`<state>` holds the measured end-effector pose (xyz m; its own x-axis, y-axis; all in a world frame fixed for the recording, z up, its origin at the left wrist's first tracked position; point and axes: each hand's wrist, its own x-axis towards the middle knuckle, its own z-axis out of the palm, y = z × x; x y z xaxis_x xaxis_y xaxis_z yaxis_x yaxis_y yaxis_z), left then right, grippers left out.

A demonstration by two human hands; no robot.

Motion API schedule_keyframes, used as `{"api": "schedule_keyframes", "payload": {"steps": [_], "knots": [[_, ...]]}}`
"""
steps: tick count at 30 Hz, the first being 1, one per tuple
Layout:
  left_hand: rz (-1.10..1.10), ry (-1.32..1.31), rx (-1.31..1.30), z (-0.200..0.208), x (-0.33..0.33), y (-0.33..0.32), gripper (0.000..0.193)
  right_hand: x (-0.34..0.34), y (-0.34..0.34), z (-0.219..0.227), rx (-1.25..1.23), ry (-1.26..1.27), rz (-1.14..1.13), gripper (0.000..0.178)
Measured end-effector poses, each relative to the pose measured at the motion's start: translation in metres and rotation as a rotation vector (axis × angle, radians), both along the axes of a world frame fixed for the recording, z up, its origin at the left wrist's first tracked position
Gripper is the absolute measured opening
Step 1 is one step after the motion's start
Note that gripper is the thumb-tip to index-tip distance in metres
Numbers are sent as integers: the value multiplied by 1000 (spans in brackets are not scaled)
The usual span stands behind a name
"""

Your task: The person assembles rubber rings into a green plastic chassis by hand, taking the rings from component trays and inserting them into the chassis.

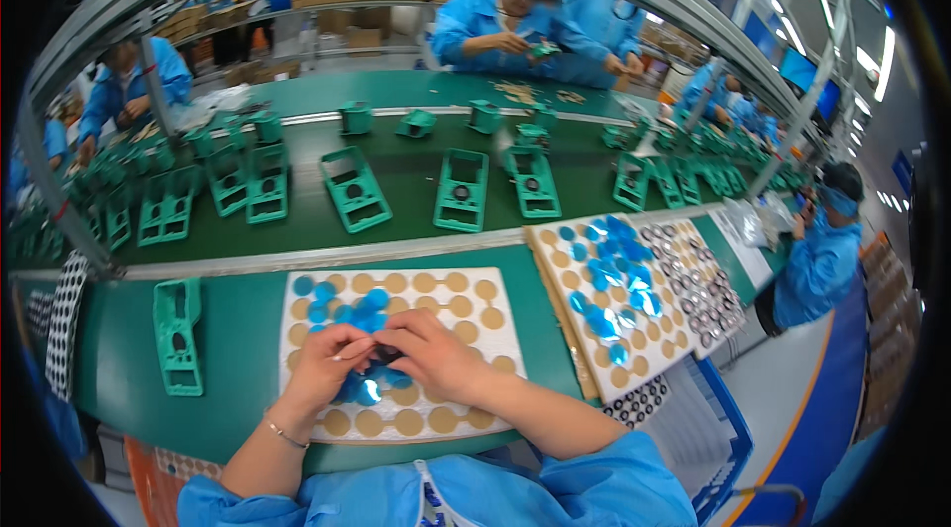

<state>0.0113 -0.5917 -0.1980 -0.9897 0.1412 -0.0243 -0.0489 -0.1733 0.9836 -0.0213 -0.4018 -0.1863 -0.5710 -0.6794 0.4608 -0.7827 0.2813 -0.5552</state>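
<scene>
My left hand (pixel 325 365) and my right hand (pixel 432 353) meet over a white foam sheet (pixel 492 281). Their fingers pinch a small dark round part (pixel 384 355) between them; much of it is hidden by the fingers. Tan round spots, some joined in pairs, cover the sheet. Loose shiny blue film discs (pixel 370 390) lie scattered under and around my hands. To the left, apart from both hands, a green plastic frame (pixel 178 337) with a dark round piece in it rests on the green table (pixel 124 349).
At right, another white sheet (pixel 619 383) carries blue discs and black ringed parts (pixel 693 279), beside a blue crate (pixel 738 438). Beyond the metal rail, green frames (pixel 463 190) line a dark green belt (pixel 396 230). Co-workers in blue sit opposite and at both sides.
</scene>
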Motion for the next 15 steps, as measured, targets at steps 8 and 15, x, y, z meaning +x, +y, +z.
{"api": "schedule_keyframes", "payload": {"steps": [8,15], "knots": [[-44,-52,28,-2,3,-8,12,0,-4,5,-39,-293,24,40],[-64,-114,78,7,4,-8,12,-3,-2,2,-335,-829,167,36]]}}
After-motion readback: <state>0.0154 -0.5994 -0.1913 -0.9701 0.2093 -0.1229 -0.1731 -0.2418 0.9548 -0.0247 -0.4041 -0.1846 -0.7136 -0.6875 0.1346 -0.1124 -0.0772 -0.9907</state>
